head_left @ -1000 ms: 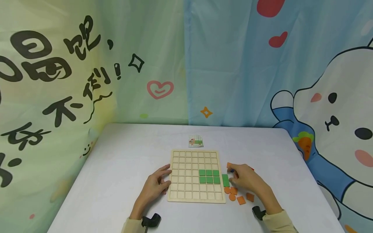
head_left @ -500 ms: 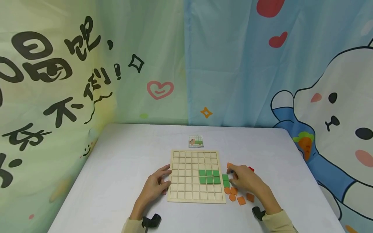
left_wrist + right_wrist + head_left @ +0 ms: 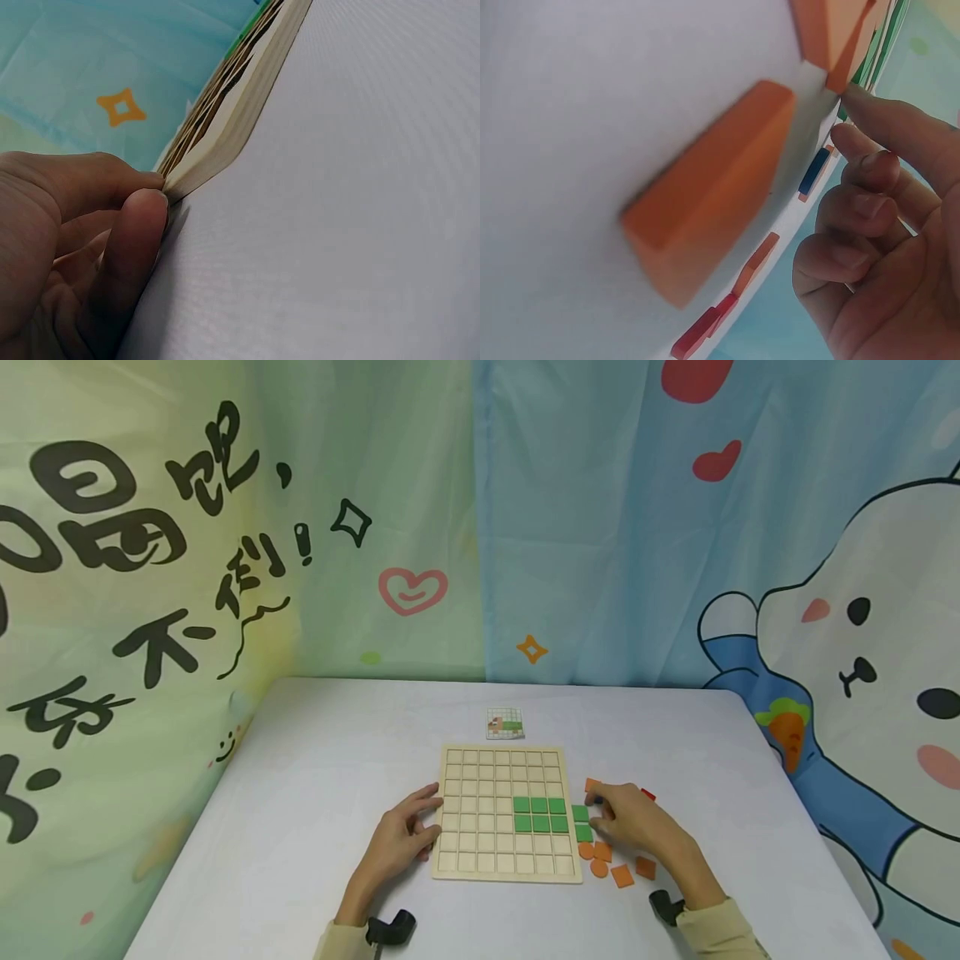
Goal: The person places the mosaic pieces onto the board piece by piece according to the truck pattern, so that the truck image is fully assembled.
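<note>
A pale wooden grid board [image 3: 468, 814] lies flat, with green square tiles [image 3: 540, 814] filling two short rows of cells at its right. My left hand [image 3: 405, 831] touches the board's left edge with spread fingers; in the left wrist view, thumb and index finger meet the board's rim [image 3: 240, 120]. Beside the right edge, my right hand [image 3: 630, 814] hovers low with bent fingers, its thumb and index finger close to two loose green tiles [image 3: 582, 832]. A firm hold on a tile does not show. A blue piece [image 3: 814, 172] lies near the fingertips, mostly hidden from the head view.
Orange squares [image 3: 622, 877] and orange discs [image 3: 597, 868] lie below the right hand. Red pieces [image 3: 697, 334] sit beyond it, partly hidden. A small picture card [image 3: 505, 724] lies behind the board on the white table [image 3: 360, 727]. Printed curtains hang behind.
The green pieces beside the board looked like one block; they now show as two separate tiles, the upper one shifted slightly away. The left hand and board stay put.
</note>
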Available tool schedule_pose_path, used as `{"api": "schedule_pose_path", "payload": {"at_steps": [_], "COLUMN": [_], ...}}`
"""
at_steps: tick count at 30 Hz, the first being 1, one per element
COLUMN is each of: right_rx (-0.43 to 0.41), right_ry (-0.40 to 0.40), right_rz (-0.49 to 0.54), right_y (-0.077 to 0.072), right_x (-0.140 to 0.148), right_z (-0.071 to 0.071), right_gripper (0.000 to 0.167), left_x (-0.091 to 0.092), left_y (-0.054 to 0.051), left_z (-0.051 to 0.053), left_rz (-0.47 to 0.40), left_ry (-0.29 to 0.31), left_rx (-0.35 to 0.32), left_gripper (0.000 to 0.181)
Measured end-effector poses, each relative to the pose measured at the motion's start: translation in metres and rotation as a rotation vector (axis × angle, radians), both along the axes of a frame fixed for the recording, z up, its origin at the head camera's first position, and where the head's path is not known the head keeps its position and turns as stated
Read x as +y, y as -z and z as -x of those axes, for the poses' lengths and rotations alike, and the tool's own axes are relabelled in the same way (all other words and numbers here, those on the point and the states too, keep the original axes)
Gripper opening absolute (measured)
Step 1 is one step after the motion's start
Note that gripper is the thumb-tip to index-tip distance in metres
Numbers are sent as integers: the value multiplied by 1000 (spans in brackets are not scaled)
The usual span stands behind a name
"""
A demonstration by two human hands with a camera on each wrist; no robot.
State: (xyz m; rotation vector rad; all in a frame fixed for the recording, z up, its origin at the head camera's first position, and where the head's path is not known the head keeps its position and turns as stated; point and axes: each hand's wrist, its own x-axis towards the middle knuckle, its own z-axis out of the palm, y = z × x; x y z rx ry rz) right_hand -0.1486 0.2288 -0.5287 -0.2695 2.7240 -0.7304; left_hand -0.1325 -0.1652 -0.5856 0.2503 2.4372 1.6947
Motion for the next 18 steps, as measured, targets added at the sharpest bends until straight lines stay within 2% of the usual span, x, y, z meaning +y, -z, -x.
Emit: {"api": "schedule_pose_path", "payload": {"at_steps": [5,13,18], "right_rx": [18,25,40], "right_ry": [-5,-14,-29], "right_rz": [-7,5,4], "right_y": [1,1,3], "right_x": [-1,-2,-1], "right_z": [1,2,4], "right_gripper": [28,25,21], "left_x": [0,-1,0], "left_y": [0,0,-2], "left_z": [0,0,-1], "left_rz": [33,31,29], "left_ry": [3,16,11], "left_rx": [1,23,9], "left_gripper": [48,47,47]}}
